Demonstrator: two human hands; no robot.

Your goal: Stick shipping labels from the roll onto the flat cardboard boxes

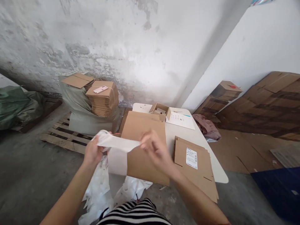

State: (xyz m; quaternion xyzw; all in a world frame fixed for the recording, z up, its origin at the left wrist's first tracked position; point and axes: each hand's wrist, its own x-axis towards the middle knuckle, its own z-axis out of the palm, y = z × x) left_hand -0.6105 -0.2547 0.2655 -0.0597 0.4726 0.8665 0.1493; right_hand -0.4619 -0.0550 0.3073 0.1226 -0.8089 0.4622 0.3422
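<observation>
Stretching a white strip (120,143) between two bare hands, a person in a striped shirt (134,215) stands at the near side of a white worktop (217,172). The strip is held up in the air, above the near left part of the worktop. The left hand (92,152) grips its looped end, fingers closed around it. The right hand (153,147) pinches the other end between thumb and fingers; that hand is somewhat blurred.

Beneath the strip, a large flat piece of brown cardboard (146,161) covers the left part of the worktop and juts past its near edge. To the right of this, a flattened carton (201,181) with a printed white label (191,158) lies on the worktop, also reaching over the near edge. At the far side of the worktop stand a small open box (161,110) and, just beside it, a white printed sheet (180,121).

Left of the worktop, a pink phone (100,89) rests on a tied stack of flat cartons (103,103), near a wooden pallet (63,134). Crumpled white scraps (97,187) lie in front of the worktop, on its left. Right of the worktop, a dark reddish bag (206,126) sits near tall stacks of brown cardboard (267,103).
</observation>
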